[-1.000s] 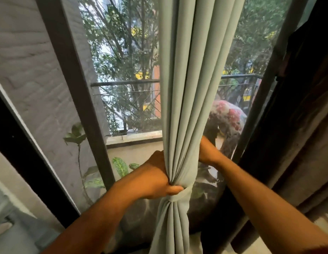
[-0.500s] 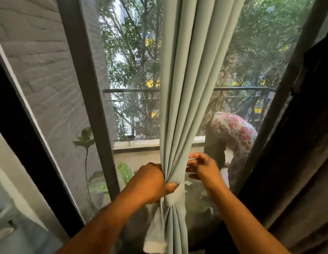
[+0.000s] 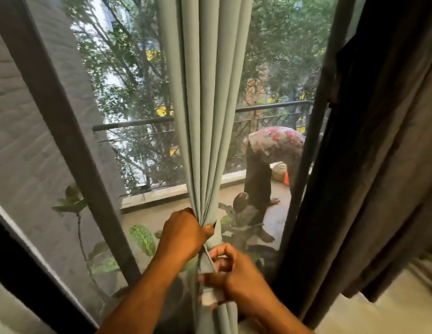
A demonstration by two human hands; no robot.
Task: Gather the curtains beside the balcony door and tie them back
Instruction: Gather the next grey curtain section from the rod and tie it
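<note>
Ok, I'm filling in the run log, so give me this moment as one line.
stage: tying | left hand: clamps gathered curtain | right hand: holds tie-back strip below | knot: not yet done

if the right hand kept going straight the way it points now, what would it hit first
The right hand points left toward the gathered light green curtain, so it would probably meet the bundle just below the left hand, which clamps it. Depth is unclear; its fingers may already touch the tie strip.
</note>
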